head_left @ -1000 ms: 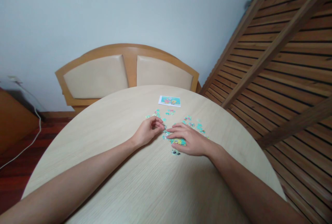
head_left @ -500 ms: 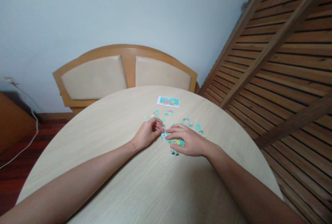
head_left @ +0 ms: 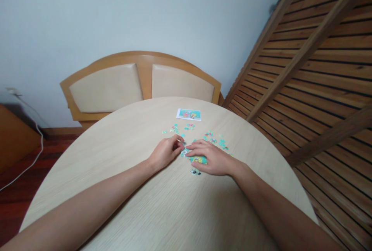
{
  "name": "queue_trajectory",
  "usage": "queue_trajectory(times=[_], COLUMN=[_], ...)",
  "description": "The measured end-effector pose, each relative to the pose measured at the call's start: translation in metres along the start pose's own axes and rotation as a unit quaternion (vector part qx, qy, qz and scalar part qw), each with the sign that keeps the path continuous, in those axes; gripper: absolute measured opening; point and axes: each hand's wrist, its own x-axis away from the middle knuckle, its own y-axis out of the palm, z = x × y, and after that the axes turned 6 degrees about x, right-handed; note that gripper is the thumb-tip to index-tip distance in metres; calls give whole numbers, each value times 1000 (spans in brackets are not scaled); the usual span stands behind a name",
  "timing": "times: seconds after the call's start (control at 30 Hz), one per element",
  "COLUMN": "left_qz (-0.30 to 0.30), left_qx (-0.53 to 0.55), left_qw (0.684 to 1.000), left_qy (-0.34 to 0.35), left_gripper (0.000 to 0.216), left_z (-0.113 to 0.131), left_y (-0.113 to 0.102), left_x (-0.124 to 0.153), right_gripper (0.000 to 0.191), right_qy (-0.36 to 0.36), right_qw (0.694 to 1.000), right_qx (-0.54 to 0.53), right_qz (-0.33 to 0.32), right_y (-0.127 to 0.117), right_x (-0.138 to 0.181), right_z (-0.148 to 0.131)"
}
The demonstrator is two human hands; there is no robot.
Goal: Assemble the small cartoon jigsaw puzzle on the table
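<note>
Partly joined jigsaw puzzle pieces (head_left: 198, 160), with a yellow cartoon face on teal, lie on the table under and beside my right hand (head_left: 210, 157). That hand rests with its fingers stretched out flat over them, pointing left. My left hand (head_left: 170, 150) is just to the left, thumb and fingertips pinched around a small jigsaw piece (head_left: 184, 143) that is mostly hidden. Below the fingertips, a teal and white section (head_left: 184, 153) touches the gap between both hands. Pieces with dark shoe shapes (head_left: 195, 172) show below my right thumb.
Loose jigsaw pieces lie in small groups beyond my hands, at left (head_left: 174, 128), middle (head_left: 190, 126) and right (head_left: 222, 143). Farther back is a printed reference picture (head_left: 188, 114). A padded chair back (head_left: 145, 76) stands behind the round table (head_left: 139, 212); wooden slats (head_left: 314, 69) lean at right.
My left fingertips have dipped and drawn closer together by the teal and white section. My right hand stays in place over the puzzle.
</note>
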Motion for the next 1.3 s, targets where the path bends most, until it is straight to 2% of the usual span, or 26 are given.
queue_trajectory(times=[0.2,0.53,0.7,0.8,0.87,0.97,1.03,1.17,1.3], left_qz=[-24,-64,-123,-140,-141,-140,-138,-142,-135], left_qx=[-47,-88,-133,-155,-166,-161,-151,-156,-136], left_qw=[998,992,974,966,964,965,966,964,969], left_qy=[20,60,136,153,150,153,157,162,159], left_gripper=[10,12,20,26,27,25,24,26,25], left_z=[1,-4,2,5,6,7,7,6,5], left_y=[-4,-8,-15,-17,-17,-18,-18,-17,-17], left_x=[2,0,2,3,4,5,5,5,6], right_gripper=[31,32,33,22,23,22,19,24,31], right_qy=[5,5,32,117,232,381,441,458,449], right_qw=[1000,1000,999,989,961,912,890,888,891], right_qx=[1,-6,-17,4,34,61,56,-28,-65], right_qz=[-6,-3,20,96,145,139,104,19,-10], right_y=[0,0,-2,-15,-29,-47,-54,-54,-48], right_x=[0,0,2,11,22,43,55,66,65], right_z=[0,-2,5,22,39,63,73,77,77])
